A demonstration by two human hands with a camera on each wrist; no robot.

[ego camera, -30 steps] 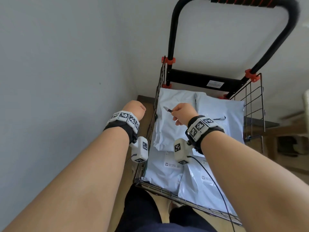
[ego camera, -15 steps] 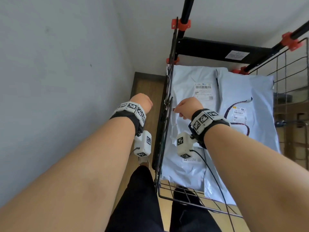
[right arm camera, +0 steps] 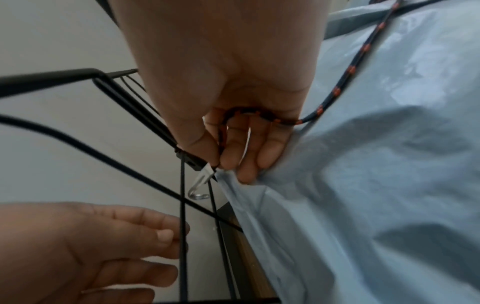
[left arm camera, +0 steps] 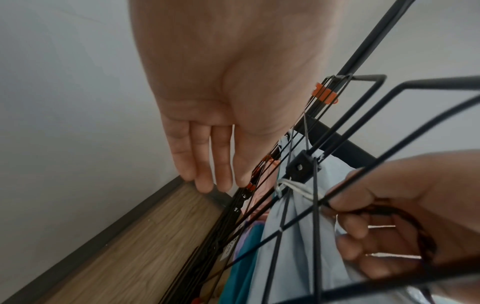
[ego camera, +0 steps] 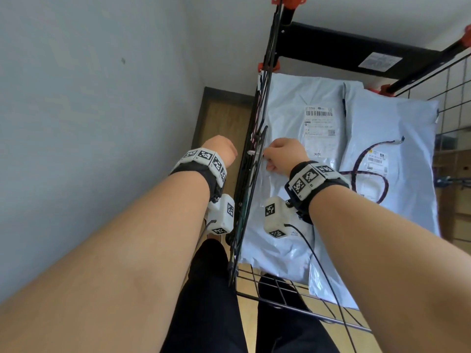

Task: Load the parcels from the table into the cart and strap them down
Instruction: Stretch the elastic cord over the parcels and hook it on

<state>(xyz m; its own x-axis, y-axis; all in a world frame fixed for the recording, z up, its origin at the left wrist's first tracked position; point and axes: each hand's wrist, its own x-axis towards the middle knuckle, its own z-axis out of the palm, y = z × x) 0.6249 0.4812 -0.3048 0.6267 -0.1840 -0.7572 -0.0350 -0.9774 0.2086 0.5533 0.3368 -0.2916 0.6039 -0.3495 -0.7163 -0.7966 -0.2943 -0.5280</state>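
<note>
Pale blue parcels (ego camera: 318,138) lie flat in the black wire cart (ego camera: 257,159), two side by side on top. A dark bungee cord with orange flecks (ego camera: 369,174) loops over the right parcel (ego camera: 397,154). My right hand (ego camera: 283,155) pinches the cord's end at the cart's left wall. Its metal hook (right arm camera: 200,188) pokes out through the wire mesh (right arm camera: 183,205). My left hand (ego camera: 220,149) hangs outside that wall with straight fingers (left arm camera: 207,164), holding nothing.
A grey wall (ego camera: 89,123) stands close on the left, with a narrow strip of wood floor (ego camera: 224,118) between it and the cart. The cart's black crossbar (ego camera: 344,50) and orange clips are at the far end. My legs (ego camera: 211,301) stand at the near end.
My right hand carried the hook from above the parcels to the cart's left wire wall and pushed it through the mesh. The view dropped closer over the cart. My left hand stayed outside the wall.
</note>
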